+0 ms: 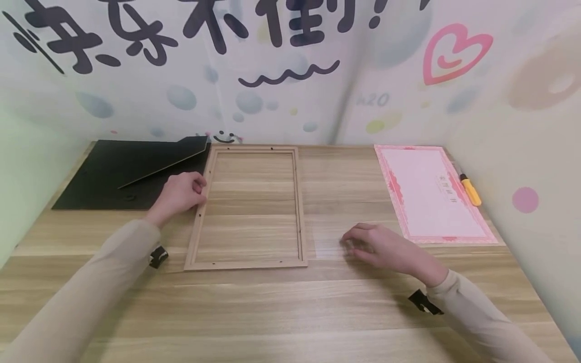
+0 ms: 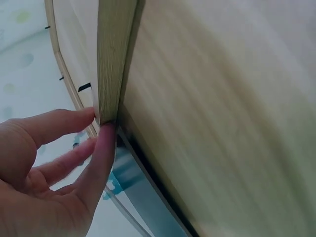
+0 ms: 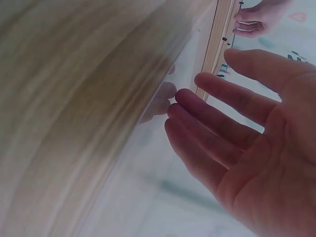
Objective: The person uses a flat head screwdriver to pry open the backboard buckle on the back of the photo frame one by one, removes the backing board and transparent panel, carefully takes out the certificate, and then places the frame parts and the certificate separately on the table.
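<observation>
An empty wooden frame (image 1: 297, 201) lies flat in the middle of the wooden table (image 1: 290, 312). My left hand (image 1: 197, 189) is at the frame's left rail. In the left wrist view its thumb (image 2: 103, 148) and forefinger pinch that rail (image 2: 116, 49). A clear sheet (image 1: 324, 237), hard to make out, lies on the table just right of the frame. My right hand (image 1: 351, 244) rests there with loosely bent fingers. In the right wrist view its fingertips (image 3: 180, 98) touch the sheet (image 3: 148, 148) and are mirrored in it.
A black backing board (image 1: 104, 176) with its stand flap raised lies at the back left, beside the frame. A pink-bordered certificate (image 1: 431, 191) lies at the right, with a yellow-orange pen-like tool (image 1: 469, 189) along its far side. Patterned walls close in the table.
</observation>
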Motion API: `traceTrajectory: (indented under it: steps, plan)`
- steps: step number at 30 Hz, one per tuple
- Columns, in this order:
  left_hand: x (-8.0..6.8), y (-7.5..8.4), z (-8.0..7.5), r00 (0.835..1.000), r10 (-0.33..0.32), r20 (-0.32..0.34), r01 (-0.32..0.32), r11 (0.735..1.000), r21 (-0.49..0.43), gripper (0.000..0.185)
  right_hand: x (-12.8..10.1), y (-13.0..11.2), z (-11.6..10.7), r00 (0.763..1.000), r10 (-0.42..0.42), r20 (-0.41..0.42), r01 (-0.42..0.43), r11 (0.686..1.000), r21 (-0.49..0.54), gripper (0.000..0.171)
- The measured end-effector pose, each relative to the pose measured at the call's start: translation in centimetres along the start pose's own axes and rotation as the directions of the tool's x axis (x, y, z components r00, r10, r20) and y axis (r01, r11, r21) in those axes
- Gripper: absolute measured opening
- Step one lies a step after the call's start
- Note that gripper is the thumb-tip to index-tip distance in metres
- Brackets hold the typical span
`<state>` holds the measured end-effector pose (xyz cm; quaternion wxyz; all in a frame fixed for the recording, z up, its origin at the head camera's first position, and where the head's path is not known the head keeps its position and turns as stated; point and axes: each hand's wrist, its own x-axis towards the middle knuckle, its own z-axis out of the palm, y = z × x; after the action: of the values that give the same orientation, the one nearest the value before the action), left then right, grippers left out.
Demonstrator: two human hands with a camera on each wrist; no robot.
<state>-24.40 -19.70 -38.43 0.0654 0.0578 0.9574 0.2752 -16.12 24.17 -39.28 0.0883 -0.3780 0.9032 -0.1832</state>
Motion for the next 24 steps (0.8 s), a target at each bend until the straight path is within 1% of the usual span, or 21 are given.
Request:
traceTrajectory:
  steps: [3, 7, 11, 14, 17, 20, 22, 24]
  plan:
    - [0.4, -0.2, -0.3, 1.0, -0.015, 0.013, 0.015, 1.0, 0.004, 0.027, 0.2, 0.0, 0.2, 1.0, -0.017, -0.007, 0.017, 1.0, 0.018, 0.023]
    - [1.4, 0.0, -0.4, 0.998, -0.048, 0.031, 0.048, 0.999, 0.019, 0.017, 0.5, -0.1, 0.3, 0.999, -0.043, -0.015, 0.044, 0.999, 0.033, 0.022]
    - [2.2, 0.2, -0.3, 0.997, -0.073, 0.026, 0.073, 0.997, 0.017, 0.011, 0.5, 0.0, 0.5, 1.0, -0.018, -0.015, 0.019, 0.999, 0.037, 0.022]
    - [2.5, 0.2, 0.0, 0.997, -0.081, 0.015, 0.081, 0.997, 0.001, 0.011, 0.3, 0.1, 0.5, 1.0, -0.007, -0.017, 0.008, 0.999, 0.043, 0.022]
    - [2.3, -0.1, 0.3, 0.996, -0.089, -0.003, 0.089, 0.996, -0.009, 0.014, 0.3, 0.3, 0.4, 1.0, -0.017, -0.019, 0.018, 0.999, 0.048, 0.021]
    - [1.8, -0.3, 0.3, 0.996, -0.086, 0.0, 0.086, 0.995, -0.042, 0.016, 0.0, 0.5, -0.1, 1.0, -0.004, -0.031, 0.004, 1.0, 0.027, 0.025]
    - [1.4, -0.5, 0.2, 0.998, -0.068, 0.006, 0.068, 0.996, -0.054, 0.018, -0.4, 0.8, -0.6, 0.999, 0.011, -0.049, -0.012, 1.0, -0.005, 0.031]
    - [0.9, -0.7, 0.0, 1.0, -0.03, -0.001, 0.03, 0.999, -0.039, 0.021, -1.2, 1.3, -1.4, 0.996, 0.017, -0.087, -0.023, 0.998, -0.061, 0.041]
